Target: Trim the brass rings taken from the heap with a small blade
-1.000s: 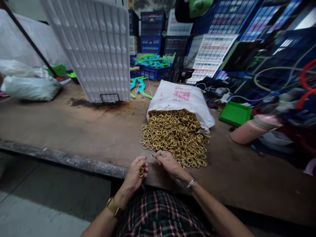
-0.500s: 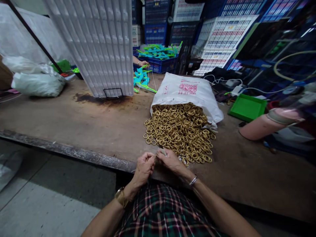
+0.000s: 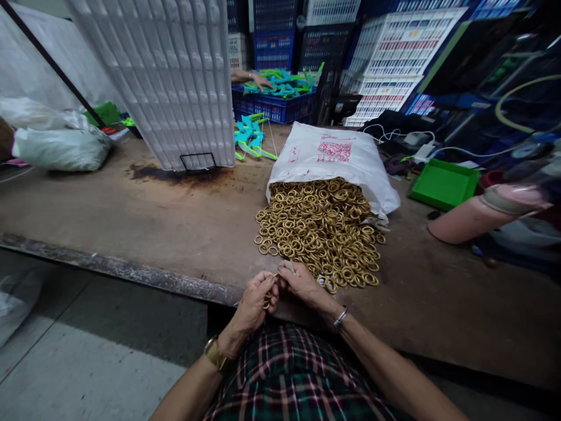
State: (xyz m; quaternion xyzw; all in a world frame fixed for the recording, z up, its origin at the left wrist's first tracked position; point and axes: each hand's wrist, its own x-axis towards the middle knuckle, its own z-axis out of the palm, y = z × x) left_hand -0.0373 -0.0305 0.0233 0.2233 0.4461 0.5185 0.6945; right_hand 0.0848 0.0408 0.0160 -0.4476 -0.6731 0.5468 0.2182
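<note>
My left hand [image 3: 254, 301] is closed in a pinch at the table's front edge. Gold-coloured rings [image 3: 267, 300] show among its fingers, and one more seems to be at the fingertips. Almost touching it, my right hand [image 3: 307, 287] is closed on a small flat pale piece [image 3: 290, 267], whose kind I cannot make out. Just beyond both hands lies a heap of gold-coloured rings [image 3: 322, 231], spilling from the mouth of a white sack [image 3: 302, 146] with red print.
On the brown table [image 3: 184, 228] a ribbed translucent panel [image 3: 175, 99] stands at left. Behind it, a co-worker's hand [image 3: 259, 80] reaches over a blue crate [image 3: 280, 110] of turquoise and green parts. A green tray [image 3: 445, 184] and pink bottle [image 3: 468, 219] are at right.
My left hand has turned slightly, so rings in its fingers now show. The co-worker's hand has moved from the turquoise parts on the table up to the crate. The view has shifted a little.
</note>
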